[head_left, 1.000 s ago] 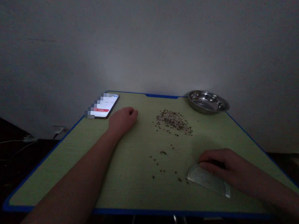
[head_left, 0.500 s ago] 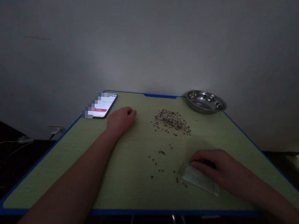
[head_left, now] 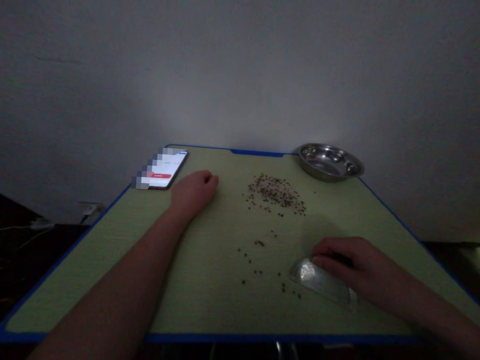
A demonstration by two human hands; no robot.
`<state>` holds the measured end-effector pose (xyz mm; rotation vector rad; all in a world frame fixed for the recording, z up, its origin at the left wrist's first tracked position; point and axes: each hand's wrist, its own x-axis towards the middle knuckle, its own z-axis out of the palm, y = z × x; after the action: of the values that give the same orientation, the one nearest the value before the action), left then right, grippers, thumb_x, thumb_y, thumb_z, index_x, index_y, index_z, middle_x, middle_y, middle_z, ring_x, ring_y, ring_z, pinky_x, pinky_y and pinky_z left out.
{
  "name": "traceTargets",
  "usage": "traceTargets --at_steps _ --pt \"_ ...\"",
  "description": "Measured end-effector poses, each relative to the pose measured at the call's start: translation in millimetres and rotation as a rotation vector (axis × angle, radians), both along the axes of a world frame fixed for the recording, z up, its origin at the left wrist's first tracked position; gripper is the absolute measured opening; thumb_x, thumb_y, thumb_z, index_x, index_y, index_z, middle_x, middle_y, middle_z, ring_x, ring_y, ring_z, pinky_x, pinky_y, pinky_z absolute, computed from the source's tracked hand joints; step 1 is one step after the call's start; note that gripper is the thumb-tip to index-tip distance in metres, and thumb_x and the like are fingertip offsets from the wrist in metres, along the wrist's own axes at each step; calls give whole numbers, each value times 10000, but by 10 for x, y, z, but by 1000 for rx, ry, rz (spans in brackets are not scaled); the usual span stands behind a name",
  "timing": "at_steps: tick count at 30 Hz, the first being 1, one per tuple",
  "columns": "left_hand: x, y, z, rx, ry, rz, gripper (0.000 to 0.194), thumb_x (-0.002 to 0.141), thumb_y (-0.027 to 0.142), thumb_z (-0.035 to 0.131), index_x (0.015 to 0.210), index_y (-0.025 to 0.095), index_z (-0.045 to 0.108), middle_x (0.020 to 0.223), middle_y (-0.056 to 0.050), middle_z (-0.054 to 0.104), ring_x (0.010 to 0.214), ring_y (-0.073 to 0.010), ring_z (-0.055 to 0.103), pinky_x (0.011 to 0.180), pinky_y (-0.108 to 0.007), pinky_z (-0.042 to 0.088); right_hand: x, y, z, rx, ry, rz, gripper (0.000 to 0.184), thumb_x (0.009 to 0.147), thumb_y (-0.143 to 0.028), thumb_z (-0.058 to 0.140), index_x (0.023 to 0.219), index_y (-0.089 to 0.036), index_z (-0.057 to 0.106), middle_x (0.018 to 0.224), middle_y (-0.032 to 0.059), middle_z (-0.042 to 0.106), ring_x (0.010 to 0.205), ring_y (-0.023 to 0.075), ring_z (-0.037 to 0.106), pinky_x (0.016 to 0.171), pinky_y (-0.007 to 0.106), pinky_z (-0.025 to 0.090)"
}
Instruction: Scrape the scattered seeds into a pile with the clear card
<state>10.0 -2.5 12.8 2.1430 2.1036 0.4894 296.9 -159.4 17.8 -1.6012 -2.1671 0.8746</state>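
We see the right grip closed on a clear protractor, its thumb and fingers pinching the curved rim; the straight side faces the near edge of the bench. Whether the protractor touches the bench, we cannot tell. To the left of this grip we note scattered dark seeds, the closest lying just beside the protractor's left end. Beyond the grip and to its left lies the main pile, in which we distinguish dark seeds among paler, finer grains. Farther beyond the grip, at the far right corner, stands a shiny metal bowl. The left grip rests on the bench, well apart from the right, curled into a loose fist; we cannot tell whether it encloses anything. Just to its left lies a phone with a lit screen. Beyond both grips, we see a grey wall.
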Motion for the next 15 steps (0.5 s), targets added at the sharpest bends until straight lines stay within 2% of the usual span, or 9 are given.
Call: traceTargets --at_steps 9,15 --pt "10 -10 14 -8 17 10 395 876 451 352 820 223 669 885 -83 699 764 -208 589 608 -304 378 -115 51 16 -53 -7 66 275 924 -374 488 818 -208 679 770 23 680 703 168 598 627 285 439" --pt "7 2 2 -5 7 8 396 867 443 347 825 218 670 874 -93 689 760 -225 586 609 -323 376 -244 135 75 20 -66 53 262 929 -352 476 826 -209 670 776 17 677 701 166 594 633 290 420"
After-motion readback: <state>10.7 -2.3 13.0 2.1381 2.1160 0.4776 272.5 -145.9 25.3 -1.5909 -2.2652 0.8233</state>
